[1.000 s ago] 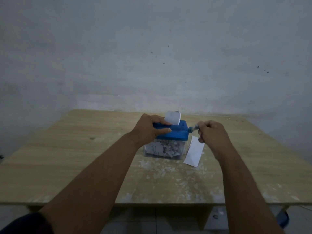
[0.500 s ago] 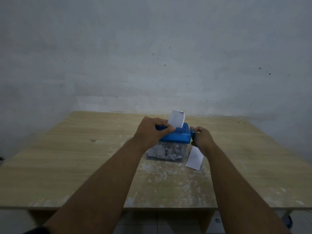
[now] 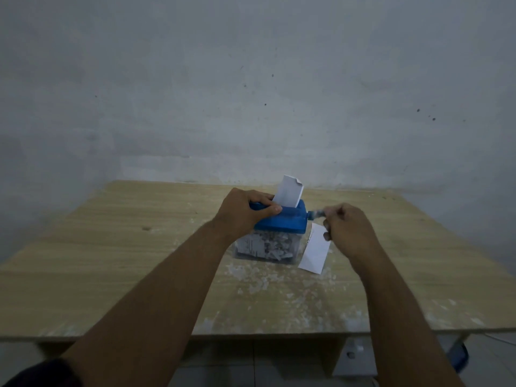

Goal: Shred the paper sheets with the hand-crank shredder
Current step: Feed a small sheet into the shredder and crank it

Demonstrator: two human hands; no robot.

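A small hand-crank shredder (image 3: 282, 222) with a blue top stands mid-table on a clear bin (image 3: 265, 248) packed with paper shreds. A white paper sheet (image 3: 288, 192) with a torn corner sticks upright out of its slot. My left hand (image 3: 245, 212) grips the left end of the blue top, thumb along its front. My right hand (image 3: 349, 233) grips the crank handle (image 3: 317, 213) on the shredder's right side. A second white sheet (image 3: 314, 254) lies flat on the table just right of the bin, partly under my right hand.
The wooden table (image 3: 111, 247) has white paper scraps (image 3: 265, 283) scattered in front of the shredder. A grey wall stands right behind the table's far edge. A blue object (image 3: 459, 356) sits on the floor below the table's right front corner.
My right hand has swung with the crank from close against the shredder's side out to the right and up. The left hand has kept its hold on the blue top.
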